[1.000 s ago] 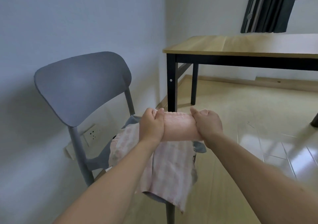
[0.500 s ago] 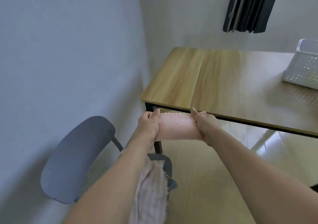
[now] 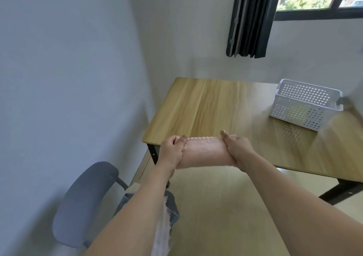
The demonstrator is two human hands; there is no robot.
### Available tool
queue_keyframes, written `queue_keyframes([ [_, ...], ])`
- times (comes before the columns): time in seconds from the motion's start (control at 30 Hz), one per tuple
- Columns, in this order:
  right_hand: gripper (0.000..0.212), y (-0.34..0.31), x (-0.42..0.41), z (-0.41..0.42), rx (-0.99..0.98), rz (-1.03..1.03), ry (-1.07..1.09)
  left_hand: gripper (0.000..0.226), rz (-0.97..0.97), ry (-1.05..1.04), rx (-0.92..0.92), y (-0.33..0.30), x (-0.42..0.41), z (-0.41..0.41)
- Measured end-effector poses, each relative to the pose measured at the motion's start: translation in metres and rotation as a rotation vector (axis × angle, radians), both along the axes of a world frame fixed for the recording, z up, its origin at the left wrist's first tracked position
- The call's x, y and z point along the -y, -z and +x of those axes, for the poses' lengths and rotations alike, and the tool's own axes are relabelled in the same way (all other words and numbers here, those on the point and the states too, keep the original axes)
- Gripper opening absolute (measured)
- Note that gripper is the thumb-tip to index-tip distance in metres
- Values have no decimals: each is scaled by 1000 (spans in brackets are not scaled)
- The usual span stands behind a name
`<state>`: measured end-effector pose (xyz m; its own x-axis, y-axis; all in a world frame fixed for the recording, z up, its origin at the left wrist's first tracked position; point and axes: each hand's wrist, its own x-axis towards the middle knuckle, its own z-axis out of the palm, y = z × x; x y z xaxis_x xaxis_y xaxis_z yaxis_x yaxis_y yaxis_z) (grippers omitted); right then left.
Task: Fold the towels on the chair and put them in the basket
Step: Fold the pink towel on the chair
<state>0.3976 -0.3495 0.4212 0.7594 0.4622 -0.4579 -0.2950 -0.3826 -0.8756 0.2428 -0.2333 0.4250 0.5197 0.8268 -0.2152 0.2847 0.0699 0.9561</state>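
Observation:
A folded pink towel is held taut in the air between my hands, just in front of the wooden table's near edge. My left hand grips its left end and my right hand grips its right end. Below my left forearm the grey chair stands by the wall, with a pink checked towel hanging off its seat, mostly hidden by my arm. The white perforated basket sits on the table at the far right, with something yellowish showing through its wall.
The wooden table with black legs fills the middle. A pale wall runs along the left. A dark curtain and a window are at the back right. Light floor lies beneath my arms.
The view has risen from the chair toward the table. Both hands carried the folded pink towel up and away from the chair, and the basket has come into view.

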Motion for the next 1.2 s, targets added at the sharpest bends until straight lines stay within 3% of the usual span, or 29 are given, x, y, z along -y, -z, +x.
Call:
queue_keyframes([
  [0.17, 44, -16, 33, 79, -12, 25, 8, 44, 27, 7, 8, -13, 36, 78],
  [0.37, 57, -48, 77, 187, -65, -1, -173, 42, 68, -103, 39, -32, 85, 176],
  [0.57, 21, -67, 104, 275, -118, 20, -348, 40, 51, -154, 47, -37, 105, 257],
  [0.7, 12, -66, 120, 342, 50, -30, -357, 35, 7, 23, 55, -33, 115, 321],
  [0.87, 22, -69, 136, 456, 299, -92, -414, 12, -30, 236, 34, -36, 140, 413],
  [1.07, 25, -77, 131, 557, 646, -151, -675, 14, 187, 182, -72, -33, 168, 503],
  [1.2, 32, -82, 108, 609, 989, -190, -763, 7, 313, 140, -124, -36, 163, 551],
])
